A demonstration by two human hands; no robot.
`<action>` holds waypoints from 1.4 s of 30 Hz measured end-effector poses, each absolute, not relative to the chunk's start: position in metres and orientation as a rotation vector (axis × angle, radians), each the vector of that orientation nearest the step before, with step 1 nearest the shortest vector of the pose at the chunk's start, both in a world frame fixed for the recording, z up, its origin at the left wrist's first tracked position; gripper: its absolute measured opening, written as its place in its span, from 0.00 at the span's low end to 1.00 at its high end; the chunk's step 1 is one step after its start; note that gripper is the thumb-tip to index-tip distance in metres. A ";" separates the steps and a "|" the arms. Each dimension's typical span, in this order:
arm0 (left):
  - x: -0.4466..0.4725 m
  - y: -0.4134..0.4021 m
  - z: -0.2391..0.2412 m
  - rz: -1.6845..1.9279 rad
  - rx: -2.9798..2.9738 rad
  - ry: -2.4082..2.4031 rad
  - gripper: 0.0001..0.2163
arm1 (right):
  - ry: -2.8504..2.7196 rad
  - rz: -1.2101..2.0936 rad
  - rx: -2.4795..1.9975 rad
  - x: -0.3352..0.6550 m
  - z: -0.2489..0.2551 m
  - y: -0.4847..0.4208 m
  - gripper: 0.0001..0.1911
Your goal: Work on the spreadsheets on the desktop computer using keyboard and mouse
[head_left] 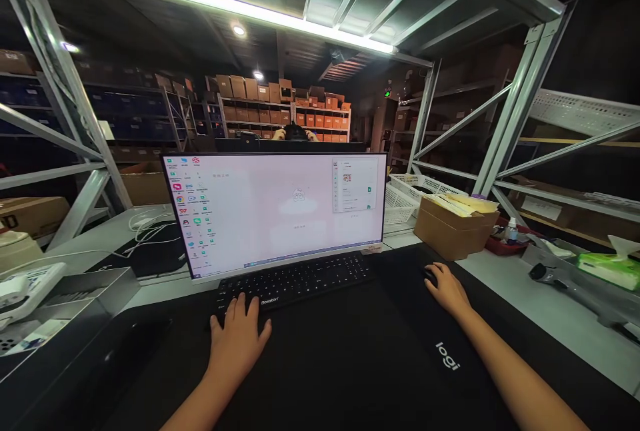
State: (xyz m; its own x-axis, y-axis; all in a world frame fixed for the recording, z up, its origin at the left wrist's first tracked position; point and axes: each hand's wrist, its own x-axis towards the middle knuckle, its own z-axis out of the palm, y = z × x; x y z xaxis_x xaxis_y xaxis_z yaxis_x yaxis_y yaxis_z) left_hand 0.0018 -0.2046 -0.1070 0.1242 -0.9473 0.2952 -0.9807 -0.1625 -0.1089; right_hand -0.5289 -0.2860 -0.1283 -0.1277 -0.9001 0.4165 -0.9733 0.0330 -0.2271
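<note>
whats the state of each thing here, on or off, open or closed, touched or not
Wide rectangular flat monitor, on, brightly lit
Long white tube light, lit
Black plastic keyboard, left grip over its left end
Small black mouse, under right grip
Brown cardboard box, open, pale yellow papers at its top
Green-and-white tissue pack, open, white tissue sticking up

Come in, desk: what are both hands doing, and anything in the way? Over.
Left hand spread at lower left of keyboard. Right hand on dark mouse. Monitor lit, icons showing. Cardboard box beyond right hand, not blocking.
</note>
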 end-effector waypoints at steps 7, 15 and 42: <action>0.003 -0.205 -0.108 0.431 2.278 -1.948 0.28 | -2.115 0.722 1.950 -0.531 -0.134 -0.289 0.21; 0.000 -0.202 -0.104 0.432 2.283 -1.947 0.27 | -2.077 0.735 1.964 -0.535 -0.140 -0.291 0.23; -0.002 -0.194 -0.102 0.245 2.214 -1.869 0.29 | -1.825 1.081 2.237 -0.572 -0.179 -0.325 0.32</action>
